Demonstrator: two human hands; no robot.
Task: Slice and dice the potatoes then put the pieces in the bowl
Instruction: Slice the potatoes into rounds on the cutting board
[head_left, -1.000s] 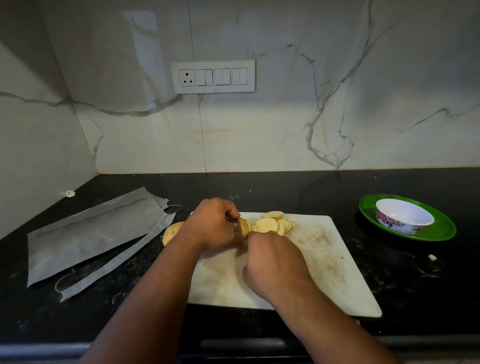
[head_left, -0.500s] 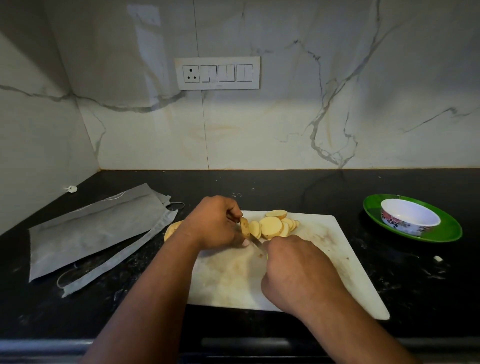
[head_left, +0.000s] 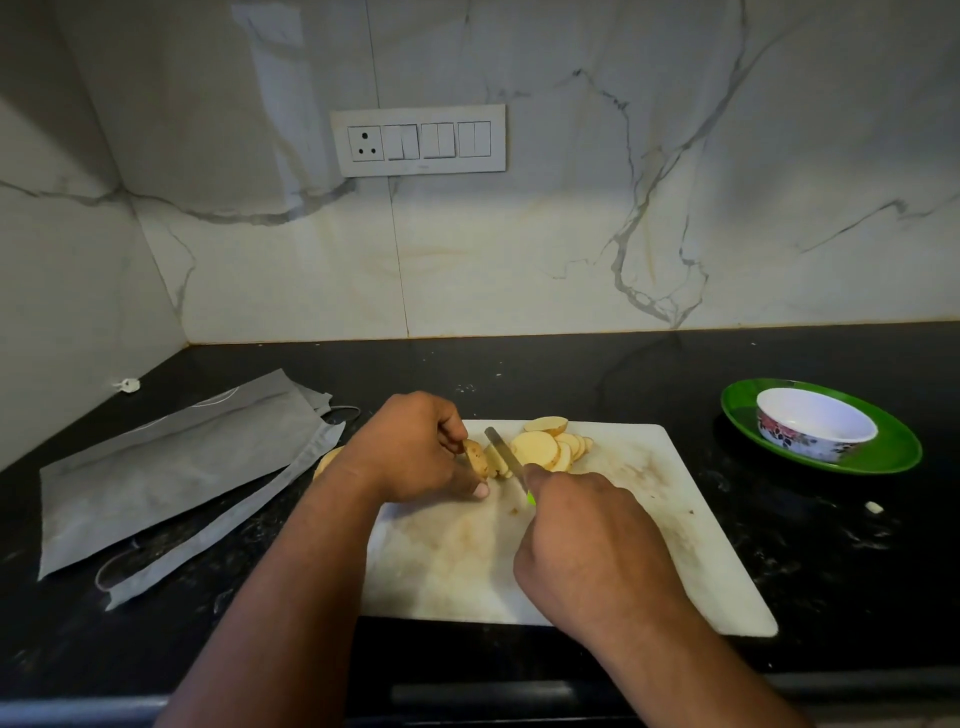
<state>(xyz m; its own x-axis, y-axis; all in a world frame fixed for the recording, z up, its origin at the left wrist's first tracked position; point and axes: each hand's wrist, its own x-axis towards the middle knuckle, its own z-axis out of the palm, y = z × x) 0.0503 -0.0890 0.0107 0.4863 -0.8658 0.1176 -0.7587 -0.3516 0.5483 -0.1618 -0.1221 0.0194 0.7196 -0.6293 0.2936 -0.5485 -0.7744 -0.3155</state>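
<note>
knife (head_left: 500, 450) drawn back, bowl (head_left: 815, 423) holds nothing

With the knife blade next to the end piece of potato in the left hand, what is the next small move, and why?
Probably press the knife down to cut one more slice. The left hand pinches the potato end piece on the cutting board, and the right hand holds the blade right beside it. Finished slices lie behind the blade, and the bowl looks empty, so slicing is not yet done.
</note>
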